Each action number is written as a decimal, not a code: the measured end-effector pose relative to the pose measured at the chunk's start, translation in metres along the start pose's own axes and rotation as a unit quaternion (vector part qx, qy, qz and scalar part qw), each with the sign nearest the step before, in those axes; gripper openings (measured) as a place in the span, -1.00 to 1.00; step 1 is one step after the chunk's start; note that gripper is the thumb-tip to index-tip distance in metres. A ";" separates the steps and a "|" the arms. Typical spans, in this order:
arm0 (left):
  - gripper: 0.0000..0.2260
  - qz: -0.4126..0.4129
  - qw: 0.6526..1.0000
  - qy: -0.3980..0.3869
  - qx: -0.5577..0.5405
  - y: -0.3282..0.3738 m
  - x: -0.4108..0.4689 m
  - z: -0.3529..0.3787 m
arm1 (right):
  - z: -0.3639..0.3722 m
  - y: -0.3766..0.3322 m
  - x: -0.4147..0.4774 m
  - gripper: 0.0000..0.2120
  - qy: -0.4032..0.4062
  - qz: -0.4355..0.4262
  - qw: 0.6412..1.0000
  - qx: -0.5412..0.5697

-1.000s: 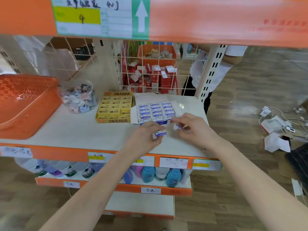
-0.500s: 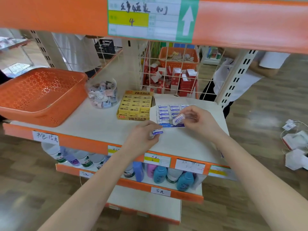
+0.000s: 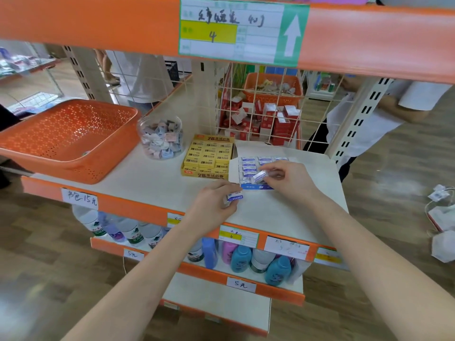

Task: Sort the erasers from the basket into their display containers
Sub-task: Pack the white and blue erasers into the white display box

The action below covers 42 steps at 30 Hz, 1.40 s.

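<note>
The white shelf board (image 3: 152, 185) runs across the middle of the frame. The orange basket (image 3: 49, 153) sits on its left end, at the left of the frame. Right of centre lies the yellow display box (image 3: 209, 156), packed with rows of yellow erasers. The clear jar (image 3: 161, 137) of small loose erasers stands just up and left of it. Touching the yellow box's right side is the blue-and-white display box (image 3: 247, 166), filled with rows of white erasers.

Your right hand (image 3: 293, 179) hovers over that box's near end, its fingertips pinching a tilted white eraser (image 3: 259, 177). Your left hand (image 3: 209, 205) is lower in the frame, over bare shelf just in front of the box. Its fingers are curled round a blue-labelled eraser (image 3: 235, 197) marked ERASER.
</note>
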<state>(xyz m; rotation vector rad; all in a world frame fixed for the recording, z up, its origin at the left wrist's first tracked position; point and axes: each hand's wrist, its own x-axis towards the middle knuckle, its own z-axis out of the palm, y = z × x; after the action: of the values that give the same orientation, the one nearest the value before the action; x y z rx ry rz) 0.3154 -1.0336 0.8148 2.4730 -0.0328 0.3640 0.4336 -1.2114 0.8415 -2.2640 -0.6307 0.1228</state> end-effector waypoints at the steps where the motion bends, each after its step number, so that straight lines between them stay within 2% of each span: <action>1: -0.72 -0.003 1.000 0.000 -0.002 -0.001 -0.001 -0.001 | 0.001 -0.001 0.000 -0.73 -0.006 -0.003 1.000 0.002; 4: -0.73 -0.014 1.000 0.005 0.000 -0.004 -0.002 -0.004 | 0.006 -0.005 0.001 -0.78 -0.017 -0.019 1.000 0.004; 9: -0.73 -0.023 1.000 0.011 0.009 -0.008 -0.004 -0.005 | 0.014 -0.006 0.006 -0.82 -0.015 -0.050 0.997 -0.055; 14: -0.74 -0.022 0.999 0.028 -0.002 -0.006 -0.002 -0.001 | 0.018 -0.001 0.001 -0.75 -0.056 -0.148 0.975 -0.157; 17: -0.74 -0.023 0.999 0.046 -0.008 -0.003 0.003 0.001 | 0.017 0.000 -0.001 -0.67 -0.077 -0.131 0.975 -0.160; 21: -0.69 -0.023 0.998 0.046 -0.026 0.001 0.012 0.000 | 0.014 -0.008 -0.010 -0.75 -0.053 -0.142 0.985 -0.087; 24: -0.65 -0.021 0.998 0.050 -0.046 0.005 0.018 0.000 | 0.012 -0.016 -0.015 -0.64 -0.082 -0.143 0.984 -0.063; 29: -0.70 0.016 0.997 0.054 -0.043 0.014 0.024 0.010 | 0.004 -0.008 -0.016 -0.72 -0.037 -0.143 0.988 -0.054; 31: -0.72 0.020 0.999 0.034 -0.021 0.018 0.025 0.011 | -0.003 -0.001 -0.014 -0.75 -0.013 -0.131 0.989 -0.063; 35: -0.60 0.040 0.991 -0.064 0.109 0.015 0.027 0.016 | -0.020 0.014 -0.004 -0.76 0.026 -0.076 0.991 -0.107; 42: -0.58 0.036 0.986 -0.047 0.155 0.015 0.029 0.019 | -0.015 0.022 -0.003 -0.72 0.011 -0.052 0.988 -0.148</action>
<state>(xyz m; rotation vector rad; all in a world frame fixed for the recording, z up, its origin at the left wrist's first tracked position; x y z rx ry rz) 0.3461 -1.0552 0.8165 2.8022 -0.1125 0.2999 0.4438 -1.2352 0.8360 -2.5046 -0.7975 -0.0518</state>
